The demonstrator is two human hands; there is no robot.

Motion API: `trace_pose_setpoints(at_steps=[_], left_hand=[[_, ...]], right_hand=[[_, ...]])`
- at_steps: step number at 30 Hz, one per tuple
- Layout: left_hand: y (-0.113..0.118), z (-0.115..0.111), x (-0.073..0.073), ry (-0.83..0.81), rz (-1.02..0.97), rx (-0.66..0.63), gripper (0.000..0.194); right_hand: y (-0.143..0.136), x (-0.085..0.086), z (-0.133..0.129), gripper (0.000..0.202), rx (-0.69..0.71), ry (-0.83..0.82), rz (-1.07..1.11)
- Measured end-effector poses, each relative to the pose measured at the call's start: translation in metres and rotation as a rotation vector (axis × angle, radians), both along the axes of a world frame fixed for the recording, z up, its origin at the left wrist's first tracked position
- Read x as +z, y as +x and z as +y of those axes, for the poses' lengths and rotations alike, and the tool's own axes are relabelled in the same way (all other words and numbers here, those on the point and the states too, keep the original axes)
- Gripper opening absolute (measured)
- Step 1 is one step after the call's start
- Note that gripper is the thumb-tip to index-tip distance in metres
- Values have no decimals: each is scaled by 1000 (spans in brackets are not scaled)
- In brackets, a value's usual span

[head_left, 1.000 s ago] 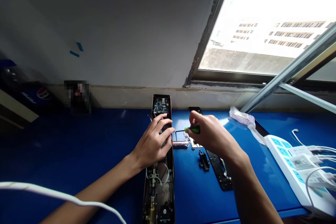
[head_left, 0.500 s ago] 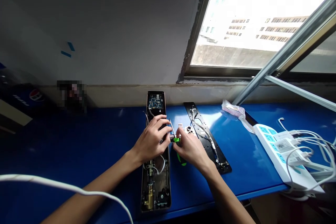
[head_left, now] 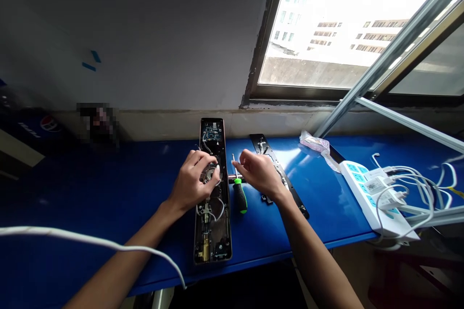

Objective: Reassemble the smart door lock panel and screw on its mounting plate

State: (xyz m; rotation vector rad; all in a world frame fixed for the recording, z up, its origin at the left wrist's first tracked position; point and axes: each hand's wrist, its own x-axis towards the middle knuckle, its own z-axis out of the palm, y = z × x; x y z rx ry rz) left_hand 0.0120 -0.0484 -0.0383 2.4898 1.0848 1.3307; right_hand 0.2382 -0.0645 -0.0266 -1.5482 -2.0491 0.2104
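Note:
A long black lock housing (head_left: 224,227) lies open on the blue table, with a circuit board (head_left: 212,133) at its far end and brass parts (head_left: 205,248) at its near end. Over its middle is my left hand (head_left: 192,181), thumb and index fingertips close together; anything between them is hidden. To the right, my right hand (head_left: 263,174) hovers with curled fingers, and I cannot make out what is in them. A green-and-black screwdriver (head_left: 239,198) lies between the housing and a black plate (head_left: 297,203), its shaft pointing away from me, beside the right thumb.
A white power strip (head_left: 362,198) with several plugs and cables stands at the right. A plastic packet (head_left: 314,142) lies near the window wall. One white cable (head_left: 108,243) crosses the left foreground. A metal frame bar (head_left: 377,58) slants up at the right.
My right hand has let go of the screwdriver, which now lies on the table, and has moved up and right. My left hand has shifted left, its fingers drawn closer together. The view has tilted slightly.

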Motion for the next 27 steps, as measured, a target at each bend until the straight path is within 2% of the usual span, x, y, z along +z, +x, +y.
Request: trace_pose_setpoints(at_steps=[2,4,6,10,18,27], left_hand=[[-6,2,-6,14,-15,17,8],[-11,6,-14,22,-23,11,14],[-17,10,-21,21,-20,9,18],[-23,13,-24,21,-32,20,21],[-16,5,-22,28,8,-29,20],[-20,10,-23,46,0,-21,17]], right_hand=[[-1,-7,8,30,51,61,31],[-3,-23,13,34,72,102,57],[-5,-41,16,26,98,110,74],[-2,-66,14,32,146,90,101],[3,-70,13,33,164,65,137],[0,-69,12,33,141,44,135]])
